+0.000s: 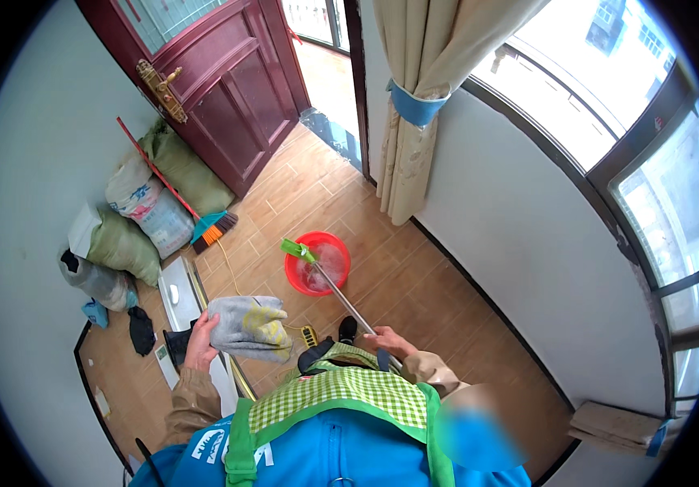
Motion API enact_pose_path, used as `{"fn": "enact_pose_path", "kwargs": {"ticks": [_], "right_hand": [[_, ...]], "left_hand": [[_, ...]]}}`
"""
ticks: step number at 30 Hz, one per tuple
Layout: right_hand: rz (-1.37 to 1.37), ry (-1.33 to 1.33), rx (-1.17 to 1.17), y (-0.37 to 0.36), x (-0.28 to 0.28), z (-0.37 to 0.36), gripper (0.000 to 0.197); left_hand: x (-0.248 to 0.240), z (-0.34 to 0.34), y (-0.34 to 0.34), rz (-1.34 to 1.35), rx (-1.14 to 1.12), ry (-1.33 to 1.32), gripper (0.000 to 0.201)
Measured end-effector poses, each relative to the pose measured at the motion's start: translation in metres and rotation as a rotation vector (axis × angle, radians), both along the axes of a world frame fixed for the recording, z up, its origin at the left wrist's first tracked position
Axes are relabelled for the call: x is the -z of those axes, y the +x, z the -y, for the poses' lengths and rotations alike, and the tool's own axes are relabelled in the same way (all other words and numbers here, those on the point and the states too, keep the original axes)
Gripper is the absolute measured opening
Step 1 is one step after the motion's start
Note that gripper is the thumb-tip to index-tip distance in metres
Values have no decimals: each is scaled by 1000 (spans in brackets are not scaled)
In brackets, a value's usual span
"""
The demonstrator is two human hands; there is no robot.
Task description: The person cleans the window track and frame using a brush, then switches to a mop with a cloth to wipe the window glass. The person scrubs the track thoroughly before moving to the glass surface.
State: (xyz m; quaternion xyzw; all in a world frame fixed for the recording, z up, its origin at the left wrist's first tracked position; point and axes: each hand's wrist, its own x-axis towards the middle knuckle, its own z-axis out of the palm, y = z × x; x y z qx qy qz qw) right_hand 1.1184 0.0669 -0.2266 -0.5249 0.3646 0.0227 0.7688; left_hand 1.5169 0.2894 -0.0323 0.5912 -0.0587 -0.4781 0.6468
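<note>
My left hand (pixel 200 341) is closed round the edge of a folded grey cloth (pixel 240 326) with yellow print. The cloth hangs out in front of me, left of centre. My right hand (pixel 391 342) grips a silver metal pole (pixel 343 299), which slants up and to the left. At its far end a green tool head (pixel 297 250) lies over a round red bucket (pixel 346 258). Foamy water shows in the bucket, which stands on the floor ahead of me. The exact kind of tool cannot be made out.
Full sacks (pixel 179 174) line the left wall, and a broom (pixel 213 229) with a red handle leans there. A long white panel (pixel 177 290) lies by my left arm near a yellow power strip (pixel 309 335). Ahead are an open red door (pixel 232 105) and a tied curtain (pixel 408 154); windows fill the right.
</note>
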Motion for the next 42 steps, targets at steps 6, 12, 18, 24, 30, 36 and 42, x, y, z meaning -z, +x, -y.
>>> {"fn": "enact_pose_path", "kwargs": {"ticks": [6, 12, 18, 24, 30, 36, 42], "right_hand": [[112, -459, 137, -8, -39, 0, 32], [-111, -692, 100, -113, -100, -25, 45], [-126, -730, 52, -276, -140, -116, 55], [-381, -343, 194, -304, -299, -199, 23], [-336, -342, 185, -315, -293, -245, 29], [-340, -402, 296, -302, -281, -251, 34], [-375, -458, 498, -299, -235, -293, 35]], "left_hand": [[-34, 40, 6, 124, 194, 101, 33], [-52, 82, 79, 753, 617, 201, 38], [-109, 182, 93, 1295, 970, 266, 36], [-119, 295, 74, 1588, 1352, 206, 34], [-140, 381, -21, 2026, 1378, 130, 31], [-154, 427, -80, 2374, 1190, -293, 12], [-173, 455, -129, 2570, 925, -497, 26]]}}
